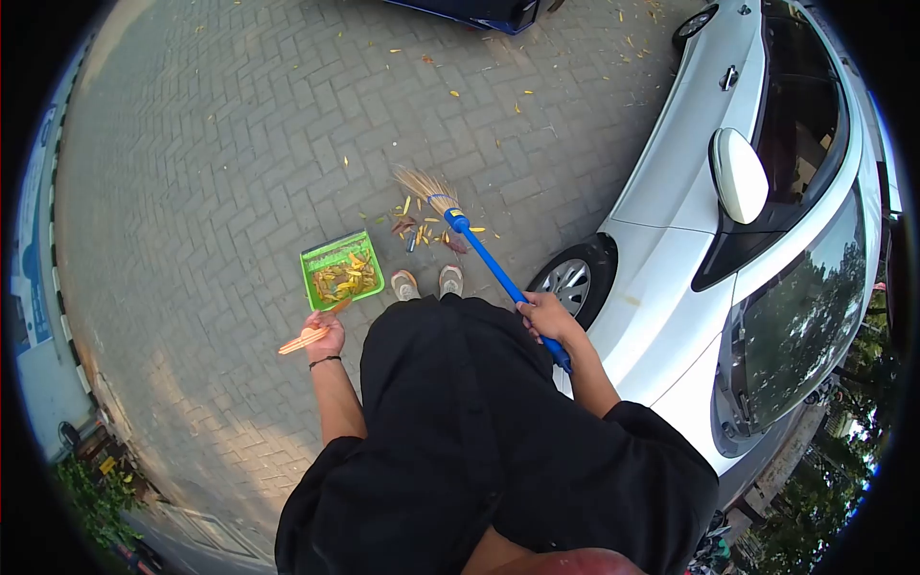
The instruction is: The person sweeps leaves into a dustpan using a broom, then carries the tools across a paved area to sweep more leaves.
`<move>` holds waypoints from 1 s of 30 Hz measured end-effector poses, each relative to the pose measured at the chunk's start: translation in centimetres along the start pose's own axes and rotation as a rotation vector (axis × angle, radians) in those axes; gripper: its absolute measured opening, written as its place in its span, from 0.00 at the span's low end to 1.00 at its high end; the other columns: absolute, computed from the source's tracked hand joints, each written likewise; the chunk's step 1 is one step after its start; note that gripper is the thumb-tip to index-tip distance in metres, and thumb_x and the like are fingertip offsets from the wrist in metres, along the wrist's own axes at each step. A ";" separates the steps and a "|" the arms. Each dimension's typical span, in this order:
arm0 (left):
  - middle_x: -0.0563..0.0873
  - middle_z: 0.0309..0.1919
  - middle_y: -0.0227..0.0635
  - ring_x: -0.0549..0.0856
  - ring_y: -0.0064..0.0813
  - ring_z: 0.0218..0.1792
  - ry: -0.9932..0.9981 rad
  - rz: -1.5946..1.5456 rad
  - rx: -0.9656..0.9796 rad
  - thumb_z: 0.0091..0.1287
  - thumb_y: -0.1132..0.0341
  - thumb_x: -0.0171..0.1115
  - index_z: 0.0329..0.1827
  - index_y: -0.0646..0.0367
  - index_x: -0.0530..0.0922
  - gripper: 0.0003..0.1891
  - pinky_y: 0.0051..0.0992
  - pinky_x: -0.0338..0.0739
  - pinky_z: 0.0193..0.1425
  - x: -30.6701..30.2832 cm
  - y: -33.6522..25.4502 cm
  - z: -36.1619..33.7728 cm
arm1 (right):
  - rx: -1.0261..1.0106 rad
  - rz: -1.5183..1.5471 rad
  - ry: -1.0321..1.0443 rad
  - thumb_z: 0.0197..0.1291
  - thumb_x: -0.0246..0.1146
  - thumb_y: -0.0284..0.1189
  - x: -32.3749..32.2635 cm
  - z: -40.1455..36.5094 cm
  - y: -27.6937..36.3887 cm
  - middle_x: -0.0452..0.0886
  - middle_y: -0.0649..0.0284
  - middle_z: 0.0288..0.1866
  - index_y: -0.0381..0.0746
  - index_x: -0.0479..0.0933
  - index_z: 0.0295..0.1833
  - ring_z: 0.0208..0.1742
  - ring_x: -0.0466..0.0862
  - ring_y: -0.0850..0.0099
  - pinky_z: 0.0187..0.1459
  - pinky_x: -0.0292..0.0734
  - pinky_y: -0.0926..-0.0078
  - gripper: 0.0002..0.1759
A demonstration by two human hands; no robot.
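Note:
My right hand (546, 318) is closed around the blue handle of a broom (486, 257). The broom's straw bristles (428, 187) touch the paving, just beyond a scatter of yellow and brown leaves (422, 230). My left hand (326, 333), with a dark band at the wrist, grips an orange-brown striped handle (302, 341). This handle lines up with the near edge of a green dustpan (306, 271); where they join is hard to see. Yellow leaves (347, 278) lie inside the dustpan. A small dark cylinder-like piece (411, 241) lies among the loose leaves.
My shoes (450, 280) stand on grey block paving (240, 144) just short of the leaf pile. Close on the right is a white car (671, 240), its front wheel (573, 283) near the broom handle. A dark blue vehicle (470, 11) stands at the top.

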State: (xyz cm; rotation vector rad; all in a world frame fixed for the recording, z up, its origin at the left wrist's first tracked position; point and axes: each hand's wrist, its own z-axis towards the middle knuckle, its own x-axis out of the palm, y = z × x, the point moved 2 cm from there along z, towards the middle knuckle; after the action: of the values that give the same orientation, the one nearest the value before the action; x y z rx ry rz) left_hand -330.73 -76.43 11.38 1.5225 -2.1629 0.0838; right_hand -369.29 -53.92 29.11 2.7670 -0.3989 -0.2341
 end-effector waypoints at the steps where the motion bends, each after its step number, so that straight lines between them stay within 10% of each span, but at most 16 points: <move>1: 0.68 0.15 0.27 0.70 0.19 0.15 0.008 -0.007 -0.006 0.59 0.77 0.49 0.26 0.58 0.63 0.06 0.16 0.67 0.17 0.8 0.9 0.5 | -0.003 0.055 0.011 0.64 0.52 0.32 -1.3 0.5 0.7 0.68 0.68 0.19 0.35 0.72 0.39 0.13 0.68 0.80 0.14 0.65 0.80 0.11; 4: 0.68 0.14 0.27 0.70 0.19 0.15 -0.006 0.004 -0.038 0.60 0.76 0.48 0.25 0.58 0.64 0.06 0.17 0.66 0.16 2.5 1.5 1.7 | -0.001 0.193 -0.030 0.64 0.52 0.31 -4.7 2.4 3.2 0.68 0.68 0.19 0.35 0.66 0.58 0.11 0.65 0.83 0.12 0.62 0.83 0.19; 12: 0.67 0.16 0.28 0.69 0.19 0.15 0.002 -0.101 -0.058 0.60 0.76 0.49 0.24 0.59 0.63 0.07 0.16 0.66 0.16 6.8 6.9 4.0 | -0.111 0.259 -0.287 0.60 0.55 0.31 -18.2 7.9 10.2 0.68 0.68 0.18 0.36 0.71 0.44 0.11 0.65 0.81 0.11 0.60 0.80 0.11; 21: 0.67 0.17 0.30 0.69 0.19 0.15 0.175 -0.276 0.027 0.61 0.75 0.48 0.26 0.61 0.62 0.07 0.17 0.66 0.17 8.8 20.5 7.6 | -0.135 -0.164 -0.428 0.57 0.54 0.26 -38.0 30.8 18.2 0.70 0.63 0.14 0.31 0.71 0.30 0.12 0.70 0.73 0.15 0.66 0.73 0.08; 28: 0.67 0.18 0.34 0.70 0.22 0.13 0.173 -0.541 0.013 0.59 0.74 0.49 0.27 0.63 0.62 0.06 0.18 0.69 0.14 11.5 25.9 9.0 | 0.025 0.062 -0.088 0.61 0.55 0.30 -38.0 14.9 14.5 0.68 0.69 0.17 0.34 0.72 0.50 0.11 0.65 0.82 0.12 0.62 0.82 0.14; 30: 0.67 0.18 0.34 0.70 0.23 0.13 0.135 -0.585 -0.006 0.58 0.75 0.50 0.27 0.64 0.62 0.06 0.18 0.69 0.13 11.8 25.5 9.1 | 0.050 0.216 -0.076 0.62 0.53 0.30 -39.0 10.5 15.9 0.67 0.69 0.16 0.36 0.73 0.43 0.11 0.66 0.81 0.12 0.63 0.81 0.09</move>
State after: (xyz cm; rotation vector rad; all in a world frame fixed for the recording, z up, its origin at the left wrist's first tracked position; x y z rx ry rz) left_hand -359.91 -80.02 14.10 2.0156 -1.5422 -0.0180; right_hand -412.29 -59.78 29.30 2.7406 -0.7275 -0.2792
